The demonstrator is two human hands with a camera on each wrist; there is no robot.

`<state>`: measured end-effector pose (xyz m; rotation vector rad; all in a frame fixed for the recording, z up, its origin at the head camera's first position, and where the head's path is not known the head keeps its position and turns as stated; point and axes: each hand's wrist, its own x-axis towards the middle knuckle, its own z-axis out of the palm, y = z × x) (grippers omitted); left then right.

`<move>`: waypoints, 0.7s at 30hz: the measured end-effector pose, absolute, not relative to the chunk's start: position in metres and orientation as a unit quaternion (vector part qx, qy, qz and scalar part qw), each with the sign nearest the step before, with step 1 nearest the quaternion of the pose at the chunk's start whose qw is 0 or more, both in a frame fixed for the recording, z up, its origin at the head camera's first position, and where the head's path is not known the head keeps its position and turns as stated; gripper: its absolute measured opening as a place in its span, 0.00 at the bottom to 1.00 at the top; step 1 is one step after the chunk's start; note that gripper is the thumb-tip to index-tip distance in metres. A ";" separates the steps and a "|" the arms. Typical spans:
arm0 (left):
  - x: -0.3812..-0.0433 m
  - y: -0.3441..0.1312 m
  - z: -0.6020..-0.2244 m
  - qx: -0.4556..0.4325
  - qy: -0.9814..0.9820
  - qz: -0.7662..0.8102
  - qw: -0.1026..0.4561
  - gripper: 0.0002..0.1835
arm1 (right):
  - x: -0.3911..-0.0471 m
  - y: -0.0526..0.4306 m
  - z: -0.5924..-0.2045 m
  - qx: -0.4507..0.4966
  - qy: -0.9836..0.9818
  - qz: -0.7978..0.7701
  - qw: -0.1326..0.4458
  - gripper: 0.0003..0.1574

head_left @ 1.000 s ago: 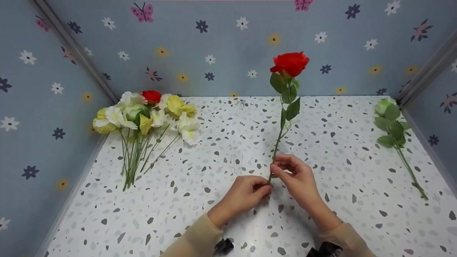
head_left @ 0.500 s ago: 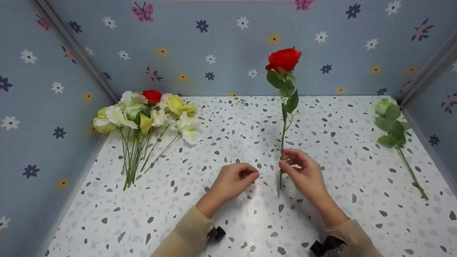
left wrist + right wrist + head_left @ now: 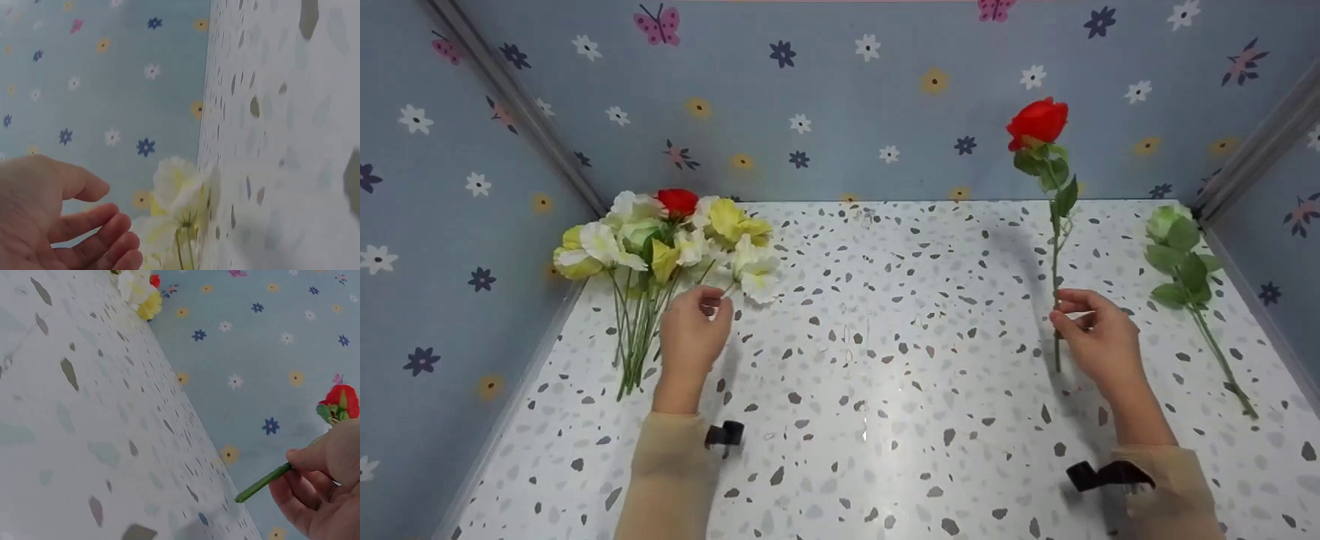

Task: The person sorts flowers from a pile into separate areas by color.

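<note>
My right hand (image 3: pixel 1099 334) pinches the lower stem of a red rose (image 3: pixel 1039 124) between thumb and fingers, with the bloom up in front of the back wall. In the right wrist view the cut end of the green stem (image 3: pixel 261 485) pokes out past the fingers. My left hand (image 3: pixel 694 330) hovers over the stems at the right side of a flower pile (image 3: pixel 641 240), its fingers loosely bent and holding nothing. Close beyond its fingertips, the left wrist view has a white and yellow flower (image 3: pixel 177 188).
A pale green rose (image 3: pixel 1174 225) with leaves lies at the right side of the speckled white table (image 3: pixel 885 450). The pile at the left mixes white, yellow and green flowers with another red rose (image 3: pixel 677 202). Blue patterned walls (image 3: pixel 840 97) enclose the back and sides.
My left hand has left the rose stem and moved far left to the flower pile. The right hand has carried the red rose to the right, toward the pale green one.
</note>
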<state>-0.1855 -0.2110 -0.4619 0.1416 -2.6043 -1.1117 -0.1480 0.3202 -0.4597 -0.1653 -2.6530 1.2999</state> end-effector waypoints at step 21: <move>-0.179 -0.276 -0.484 0.092 -0.954 -0.286 0.006 0.20 | -0.143 0.392 -0.471 -0.124 -0.945 0.303 -0.012 0.27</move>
